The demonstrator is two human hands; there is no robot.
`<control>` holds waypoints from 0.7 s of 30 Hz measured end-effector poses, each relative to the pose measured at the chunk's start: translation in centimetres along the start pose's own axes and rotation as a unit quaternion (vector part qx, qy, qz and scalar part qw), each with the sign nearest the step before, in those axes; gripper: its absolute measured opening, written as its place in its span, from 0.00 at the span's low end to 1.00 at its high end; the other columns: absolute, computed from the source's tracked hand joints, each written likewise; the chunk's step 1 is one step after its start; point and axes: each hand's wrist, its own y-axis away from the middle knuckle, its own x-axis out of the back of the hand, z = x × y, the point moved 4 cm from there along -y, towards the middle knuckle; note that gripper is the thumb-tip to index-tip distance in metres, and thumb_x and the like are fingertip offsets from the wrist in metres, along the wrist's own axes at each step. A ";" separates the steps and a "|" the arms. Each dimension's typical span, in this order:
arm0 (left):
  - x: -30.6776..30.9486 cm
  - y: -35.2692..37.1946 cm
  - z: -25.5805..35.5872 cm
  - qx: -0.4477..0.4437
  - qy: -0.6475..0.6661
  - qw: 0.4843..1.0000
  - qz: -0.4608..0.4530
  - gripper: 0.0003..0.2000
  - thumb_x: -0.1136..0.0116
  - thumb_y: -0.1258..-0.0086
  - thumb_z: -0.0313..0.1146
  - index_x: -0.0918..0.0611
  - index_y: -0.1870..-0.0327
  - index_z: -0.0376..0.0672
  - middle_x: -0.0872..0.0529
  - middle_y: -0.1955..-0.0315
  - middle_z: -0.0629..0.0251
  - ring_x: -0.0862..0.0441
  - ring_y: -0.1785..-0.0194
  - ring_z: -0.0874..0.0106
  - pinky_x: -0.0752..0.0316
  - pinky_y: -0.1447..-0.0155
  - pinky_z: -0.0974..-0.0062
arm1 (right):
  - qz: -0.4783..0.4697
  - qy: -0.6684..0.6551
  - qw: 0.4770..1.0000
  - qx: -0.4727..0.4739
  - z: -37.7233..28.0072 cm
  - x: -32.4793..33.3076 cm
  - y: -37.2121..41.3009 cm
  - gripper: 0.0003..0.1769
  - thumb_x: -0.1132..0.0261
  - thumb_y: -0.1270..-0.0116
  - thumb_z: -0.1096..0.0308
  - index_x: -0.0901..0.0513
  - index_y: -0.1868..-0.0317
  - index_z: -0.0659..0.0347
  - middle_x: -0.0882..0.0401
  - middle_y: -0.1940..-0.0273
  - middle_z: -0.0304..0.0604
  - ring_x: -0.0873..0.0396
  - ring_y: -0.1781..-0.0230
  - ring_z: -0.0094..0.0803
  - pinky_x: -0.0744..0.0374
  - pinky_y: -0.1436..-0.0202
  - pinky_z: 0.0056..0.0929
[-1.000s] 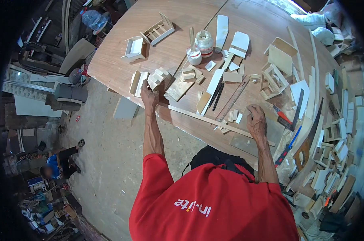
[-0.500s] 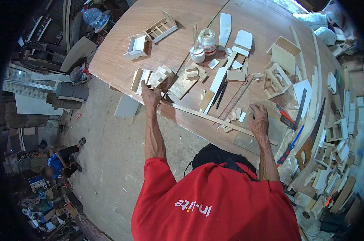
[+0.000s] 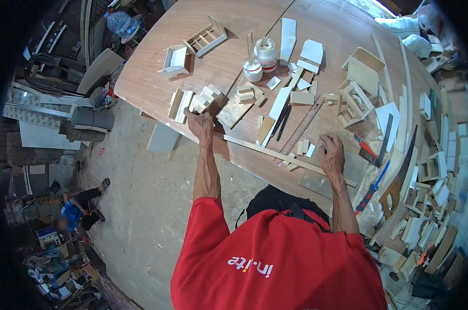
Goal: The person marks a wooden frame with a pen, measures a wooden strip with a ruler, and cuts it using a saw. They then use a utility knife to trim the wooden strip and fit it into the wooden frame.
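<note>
Red shirt (image 3: pixel 296 263): white lettering, upside down in view, reads "in.", then what looks like "lite", letter after the dot unclear, small orange mark there. Large jar (image 3: pixel 265 54) and small jar (image 3: pixel 252 71) carry red-and-white labels, print too small to read. Ruler (image 3: pixel 302 127) markings: same, illegible

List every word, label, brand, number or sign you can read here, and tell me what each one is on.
"in.ite", upside down in this view, on the back of the red shirt; a fold may hide a letter after the dot.
Label on the larger jar: too small to read.
Label on the smaller jar: too small to read.
Markings on the ruler: too small to read.
</note>
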 end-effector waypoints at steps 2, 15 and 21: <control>-0.3 0.2 0.2 -0.013 0.015 1.000 0.003 0.31 0.33 0.47 0.35 0.34 0.46 0.27 0.20 0.73 0.50 0.19 0.68 0.57 0.25 0.61 0.62 | 0.002 0.001 1.000 0.000 0.1 0.1 0.0 0.19 0.38 0.43 0.77 0.19 0.49 0.61 0.24 0.49 0.47 0.26 0.47 0.46 0.28 0.41 0.40; 0.5 0.5 1.2 0.030 0.019 0.999 -0.019 0.36 0.36 0.45 0.27 0.40 0.35 0.26 0.18 0.75 0.51 0.17 0.66 0.55 0.24 0.59 0.62 | 0.006 -0.012 1.000 0.003 0.1 0.1 -0.1 0.18 0.38 0.43 0.77 0.18 0.50 0.62 0.23 0.50 0.47 0.26 0.48 0.46 0.27 0.42 0.39; 1.0 0.6 0.1 -0.076 -0.079 0.994 0.030 0.39 0.38 0.46 0.26 0.43 0.33 0.25 0.19 0.66 0.46 0.17 0.64 0.54 0.23 0.56 0.62 | 0.006 -0.022 1.000 -0.004 0.2 0.2 0.0 0.18 0.37 0.43 0.78 0.18 0.50 0.61 0.24 0.50 0.46 0.26 0.48 0.45 0.27 0.42 0.39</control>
